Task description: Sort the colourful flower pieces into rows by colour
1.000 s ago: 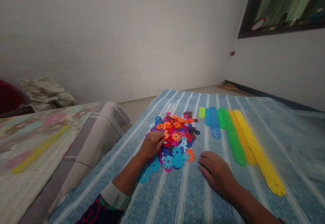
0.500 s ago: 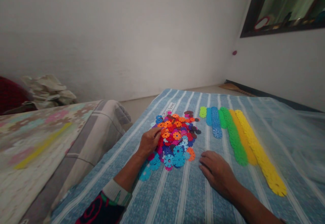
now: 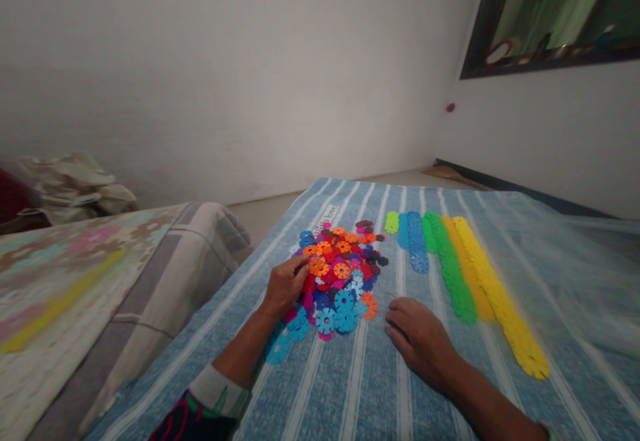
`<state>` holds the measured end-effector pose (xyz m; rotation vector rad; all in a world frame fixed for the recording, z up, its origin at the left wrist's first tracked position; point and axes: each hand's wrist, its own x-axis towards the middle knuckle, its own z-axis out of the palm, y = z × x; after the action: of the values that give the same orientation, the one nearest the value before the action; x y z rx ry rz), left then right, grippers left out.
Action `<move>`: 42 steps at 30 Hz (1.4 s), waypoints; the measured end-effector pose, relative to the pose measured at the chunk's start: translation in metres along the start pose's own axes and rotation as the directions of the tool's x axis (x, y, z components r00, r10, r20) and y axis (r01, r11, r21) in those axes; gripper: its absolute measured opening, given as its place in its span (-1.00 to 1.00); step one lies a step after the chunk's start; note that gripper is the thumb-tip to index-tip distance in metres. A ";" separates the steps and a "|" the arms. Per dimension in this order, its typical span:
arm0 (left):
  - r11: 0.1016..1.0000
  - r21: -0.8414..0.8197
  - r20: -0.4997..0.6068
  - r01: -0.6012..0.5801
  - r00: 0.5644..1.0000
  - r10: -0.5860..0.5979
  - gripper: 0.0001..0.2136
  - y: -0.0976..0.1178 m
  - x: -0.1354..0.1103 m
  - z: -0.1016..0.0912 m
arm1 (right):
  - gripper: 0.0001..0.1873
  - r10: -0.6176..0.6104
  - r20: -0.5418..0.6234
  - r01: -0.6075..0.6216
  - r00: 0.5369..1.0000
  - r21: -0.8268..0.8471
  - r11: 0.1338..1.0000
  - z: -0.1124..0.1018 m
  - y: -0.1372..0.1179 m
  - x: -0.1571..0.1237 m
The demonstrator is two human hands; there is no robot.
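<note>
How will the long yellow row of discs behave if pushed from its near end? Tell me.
The yellow row looks like separate thin flat discs overlapped, not joined, so it would probably buckle and scatter rather than slide whole. Lying flat on the soft striped blanket, the discs seem unlikely to roll.

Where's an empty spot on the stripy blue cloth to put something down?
Bare patches on the blue striped cloth: the near strip between the left hand and right hand, and the wide part right of the yellow row of plastic discs. Crowded: the multicoloured pile of flower-shaped plastic discs and the sorted rows beside it; a narrow lane parts them.
</note>
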<state>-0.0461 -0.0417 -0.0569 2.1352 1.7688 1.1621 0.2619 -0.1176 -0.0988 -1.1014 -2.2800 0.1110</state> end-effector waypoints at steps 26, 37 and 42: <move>0.998 0.064 0.010 -0.012 1.000 0.011 -0.62 0.001 0.003 -0.002 | -0.95 0.042 0.037 -0.041 0.998 -0.020 0.999 -0.002 -0.003 0.007; 0.996 0.085 0.050 -0.013 0.999 0.008 -0.62 0.002 0.003 -0.003 | -0.95 0.047 0.050 -0.047 0.998 -0.005 0.999 -0.003 -0.002 0.008; 0.995 0.092 0.068 -0.028 0.997 0.022 -0.64 0.003 0.003 -0.003 | -0.96 0.036 0.043 -0.036 0.998 -0.012 0.999 -0.003 -0.002 0.006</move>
<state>-0.0461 -0.0414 -0.0520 2.2260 1.8061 1.0205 0.2594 -0.1149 -0.0926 -1.1563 -2.3024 0.1381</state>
